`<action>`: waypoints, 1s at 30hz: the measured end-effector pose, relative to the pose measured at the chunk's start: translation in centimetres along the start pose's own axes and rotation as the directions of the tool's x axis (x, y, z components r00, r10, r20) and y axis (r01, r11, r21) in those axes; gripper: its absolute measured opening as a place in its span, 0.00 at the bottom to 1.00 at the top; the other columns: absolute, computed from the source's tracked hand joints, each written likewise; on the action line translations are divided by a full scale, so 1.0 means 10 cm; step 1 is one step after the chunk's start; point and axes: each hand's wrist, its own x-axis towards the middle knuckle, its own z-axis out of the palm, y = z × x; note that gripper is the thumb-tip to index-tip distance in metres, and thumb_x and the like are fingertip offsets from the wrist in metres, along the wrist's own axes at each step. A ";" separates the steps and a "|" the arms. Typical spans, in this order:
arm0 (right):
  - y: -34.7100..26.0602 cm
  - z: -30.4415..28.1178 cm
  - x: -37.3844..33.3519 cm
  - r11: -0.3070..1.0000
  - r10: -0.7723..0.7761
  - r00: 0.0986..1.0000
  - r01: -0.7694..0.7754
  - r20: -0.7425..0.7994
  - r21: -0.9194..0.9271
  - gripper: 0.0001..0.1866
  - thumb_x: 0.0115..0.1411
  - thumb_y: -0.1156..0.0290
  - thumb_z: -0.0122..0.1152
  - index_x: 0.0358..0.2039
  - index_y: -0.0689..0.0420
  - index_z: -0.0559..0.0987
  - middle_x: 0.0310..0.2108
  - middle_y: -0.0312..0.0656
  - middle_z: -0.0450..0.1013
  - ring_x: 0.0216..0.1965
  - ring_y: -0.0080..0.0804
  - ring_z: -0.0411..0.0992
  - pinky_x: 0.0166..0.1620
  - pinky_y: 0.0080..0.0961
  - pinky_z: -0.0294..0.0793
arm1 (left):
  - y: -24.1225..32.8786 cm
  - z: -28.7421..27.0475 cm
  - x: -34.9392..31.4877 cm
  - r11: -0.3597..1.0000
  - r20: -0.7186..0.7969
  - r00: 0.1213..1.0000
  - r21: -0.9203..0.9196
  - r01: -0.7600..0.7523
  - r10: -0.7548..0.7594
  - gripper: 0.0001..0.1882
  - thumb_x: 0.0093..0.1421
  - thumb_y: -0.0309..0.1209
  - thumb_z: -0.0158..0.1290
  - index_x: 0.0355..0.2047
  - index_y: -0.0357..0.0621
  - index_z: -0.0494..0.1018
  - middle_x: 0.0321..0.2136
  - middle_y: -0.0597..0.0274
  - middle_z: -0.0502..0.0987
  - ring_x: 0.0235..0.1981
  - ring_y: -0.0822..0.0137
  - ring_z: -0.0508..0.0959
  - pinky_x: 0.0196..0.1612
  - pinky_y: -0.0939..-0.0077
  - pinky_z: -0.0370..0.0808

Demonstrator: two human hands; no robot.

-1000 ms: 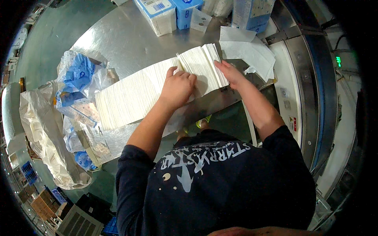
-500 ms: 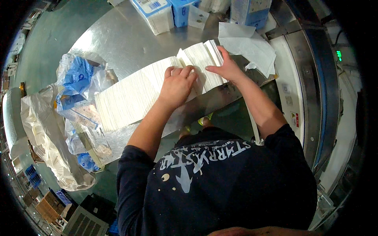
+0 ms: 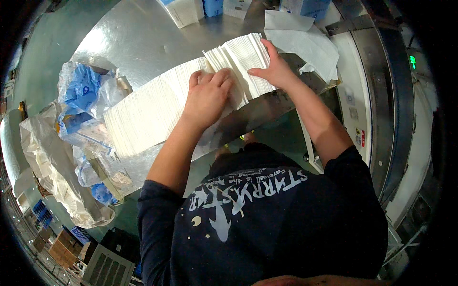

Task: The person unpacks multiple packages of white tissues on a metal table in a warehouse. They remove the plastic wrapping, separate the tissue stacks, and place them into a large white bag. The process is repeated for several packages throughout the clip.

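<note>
A long row of white folded paper tissues (image 3: 148,105), standing on edge and packed side by side, runs across the metal table in front of me. My left hand (image 3: 208,97) lies over the row right of its middle, fingers bent down onto the tissues, with the fingertips partly hidden. At the row's right end my right hand (image 3: 274,69) grips the end section of tissues (image 3: 245,55), thumb on top and fingers at the far end face. Between my hands, some tissues (image 3: 217,58) lean apart from the main row, leaving a narrow split.
Crumpled blue and clear plastic film (image 3: 83,90) lies left of the row, beside a large whitish plastic bag (image 3: 59,167). Tissue packs (image 3: 183,12) stand at the far edge. Loose white sheets (image 3: 305,43) lie at the far right, near a machine frame (image 3: 367,105).
The slab at the right end, earlier standing apart, now sits closer against its neighbours. Tissues between my hands have fanned out more. Both hands keep their hold; the view has shifted slightly.
</note>
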 end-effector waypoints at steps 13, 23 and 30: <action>0.02 -0.02 0.01 0.998 -0.047 0.999 0.047 -0.004 0.048 0.49 0.44 0.63 0.71 0.62 0.47 0.50 0.50 0.55 0.67 0.51 0.50 0.67 0.52 0.37 0.66 | -0.03 -0.01 0.01 1.000 -0.047 0.999 0.021 -0.014 0.014 0.18 0.46 0.30 0.54 0.40 0.45 0.71 0.56 0.63 0.63 0.46 0.59 0.71 0.54 0.58 0.61; -0.10 0.00 -0.04 0.991 -0.084 0.996 0.081 -0.021 -0.102 0.47 0.45 0.64 0.67 0.62 0.46 0.50 0.54 0.56 0.62 0.55 0.51 0.64 0.54 0.39 0.65 | -0.03 0.00 -0.02 0.999 -0.031 0.999 0.050 0.015 -0.013 0.26 0.45 0.28 0.54 0.49 0.50 0.67 0.50 0.64 0.69 0.45 0.60 0.72 0.54 0.58 0.61; -0.35 0.02 -0.11 0.959 -0.055 0.997 0.041 -0.044 -0.279 0.45 0.42 0.64 0.66 0.61 0.45 0.55 0.59 0.50 0.54 0.59 0.50 0.57 0.59 0.39 0.60 | 0.06 -0.03 0.04 0.988 -0.009 0.999 0.153 0.035 -0.034 0.32 0.47 0.29 0.53 0.56 0.58 0.64 0.42 0.64 0.71 0.43 0.63 0.73 0.53 0.60 0.62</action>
